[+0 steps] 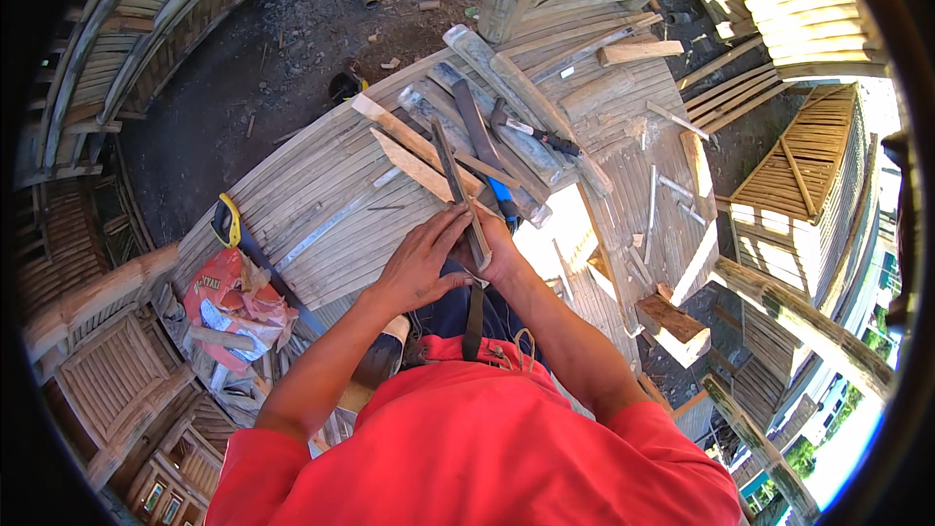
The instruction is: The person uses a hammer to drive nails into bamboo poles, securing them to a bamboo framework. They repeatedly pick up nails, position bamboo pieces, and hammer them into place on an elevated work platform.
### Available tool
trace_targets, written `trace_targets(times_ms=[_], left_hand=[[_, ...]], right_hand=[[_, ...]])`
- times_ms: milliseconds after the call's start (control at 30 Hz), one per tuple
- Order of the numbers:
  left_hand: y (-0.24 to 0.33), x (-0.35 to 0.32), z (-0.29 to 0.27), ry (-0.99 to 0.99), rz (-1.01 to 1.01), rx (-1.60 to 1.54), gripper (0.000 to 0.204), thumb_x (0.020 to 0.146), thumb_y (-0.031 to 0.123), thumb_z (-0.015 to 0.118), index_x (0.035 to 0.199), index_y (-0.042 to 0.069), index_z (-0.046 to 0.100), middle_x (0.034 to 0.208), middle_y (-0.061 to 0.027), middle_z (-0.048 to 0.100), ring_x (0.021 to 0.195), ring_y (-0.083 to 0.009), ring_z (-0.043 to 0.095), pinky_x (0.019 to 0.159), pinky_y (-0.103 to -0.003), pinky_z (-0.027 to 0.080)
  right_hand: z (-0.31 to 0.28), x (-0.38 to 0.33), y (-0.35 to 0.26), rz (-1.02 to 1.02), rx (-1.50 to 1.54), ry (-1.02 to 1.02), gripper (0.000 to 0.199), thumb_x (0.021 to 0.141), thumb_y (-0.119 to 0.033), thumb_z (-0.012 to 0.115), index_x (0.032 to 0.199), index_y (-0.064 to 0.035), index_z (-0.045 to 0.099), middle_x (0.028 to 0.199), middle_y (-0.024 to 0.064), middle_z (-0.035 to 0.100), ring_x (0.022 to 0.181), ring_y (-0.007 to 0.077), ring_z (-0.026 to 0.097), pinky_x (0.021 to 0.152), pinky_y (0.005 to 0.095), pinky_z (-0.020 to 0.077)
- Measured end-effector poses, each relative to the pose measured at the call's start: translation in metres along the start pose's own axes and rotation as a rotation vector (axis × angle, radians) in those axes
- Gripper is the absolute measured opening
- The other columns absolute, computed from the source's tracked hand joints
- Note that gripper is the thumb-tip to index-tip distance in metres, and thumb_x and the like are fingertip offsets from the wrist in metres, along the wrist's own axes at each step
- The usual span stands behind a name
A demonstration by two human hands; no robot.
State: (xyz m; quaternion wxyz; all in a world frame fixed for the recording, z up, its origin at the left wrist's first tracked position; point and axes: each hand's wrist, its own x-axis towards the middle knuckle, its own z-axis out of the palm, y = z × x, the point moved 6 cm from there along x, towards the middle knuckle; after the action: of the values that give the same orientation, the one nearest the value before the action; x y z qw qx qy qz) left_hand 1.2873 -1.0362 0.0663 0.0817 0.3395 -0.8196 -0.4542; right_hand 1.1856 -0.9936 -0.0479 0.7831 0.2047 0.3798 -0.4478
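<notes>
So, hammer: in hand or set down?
Set down: the hammer lies among the wood pieces, apart from the left hand and right hand, both at a narrow strip.

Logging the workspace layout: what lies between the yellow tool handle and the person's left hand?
In the head view, a thin pale strip lies on the slatted tabletop between the yellow tool handle and the left hand.

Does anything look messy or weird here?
Yes, the red bag on the left, beside the yellow-handled saw. It looks crumpled and ragged instead of neat and smooth, and a piece of wood lies across it.
</notes>
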Motion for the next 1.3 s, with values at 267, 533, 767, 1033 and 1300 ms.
trace_targets(times_ms=[267,533,767,1033,1300], left_hand=[[-0.039,0.040,-0.002,0.337,0.156,0.121,0.068,0.079,-0.004,0.070,0.142,0.008,0.046,0.129,-0.0128,0.062,0.122,-0.0402,0.060,0.102,-0.045,0.053],[-0.093,0.035,-0.037,0.853,-0.405,-0.524,0.029,0.106,0.015,0.055,0.130,0.002,0.048,0.114,-0.0097,0.063,0.095,-0.0133,0.064,0.079,-0.030,0.061],[-0.100,0.040,-0.028,0.822,-0.368,-0.513,0.032,0.106,0.016,0.055,0.133,0.001,0.046,0.122,-0.0133,0.061,0.106,-0.0167,0.063,0.089,-0.032,0.058],[-0.124,0.057,-0.001,0.543,-0.343,-0.257,0.027,0.102,0.016,0.063,0.119,-0.005,0.061,0.119,-0.0172,0.068,0.109,-0.0230,0.065,0.093,-0.036,0.051],[-0.021,0.110,0.020,0.351,0.003,-0.257,0.023,0.101,0.013,0.064,0.120,-0.001,0.063,0.111,-0.0097,0.072,0.101,-0.0162,0.065,0.092,-0.031,0.050]], right_hand=[[-0.011,0.031,-0.041,-0.197,-0.775,-0.158,0.029,0.102,-0.024,0.059,0.123,-0.0048,0.061,0.118,0.0106,0.068,0.096,0.0244,0.069,0.081,0.0397,0.0563],[-0.115,0.090,-0.118,-0.693,-2.054,0.723,0.048,0.088,-0.029,0.071,0.126,-0.0053,0.056,0.122,0.0168,0.060,0.124,0.0359,0.052,0.096,0.0514,0.0440],[-0.136,0.116,-0.105,-0.658,-1.914,0.672,0.058,0.086,-0.028,0.075,0.134,-0.0100,0.049,0.123,0.0156,0.058,0.123,0.0373,0.052,0.097,0.0528,0.0447],[-0.153,0.108,-0.109,-0.583,-1.673,0.723,0.055,0.083,-0.009,0.066,0.133,-0.0061,0.044,0.124,0.0252,0.057,0.115,0.0465,0.060,0.091,0.0552,0.0516],[-0.159,-0.053,-0.082,-0.844,-1.181,0.668,0.053,0.097,-0.032,0.060,0.139,-0.0045,0.043,0.089,0.0339,0.067,0.087,0.0525,0.065,0.081,0.0559,0.0500]])
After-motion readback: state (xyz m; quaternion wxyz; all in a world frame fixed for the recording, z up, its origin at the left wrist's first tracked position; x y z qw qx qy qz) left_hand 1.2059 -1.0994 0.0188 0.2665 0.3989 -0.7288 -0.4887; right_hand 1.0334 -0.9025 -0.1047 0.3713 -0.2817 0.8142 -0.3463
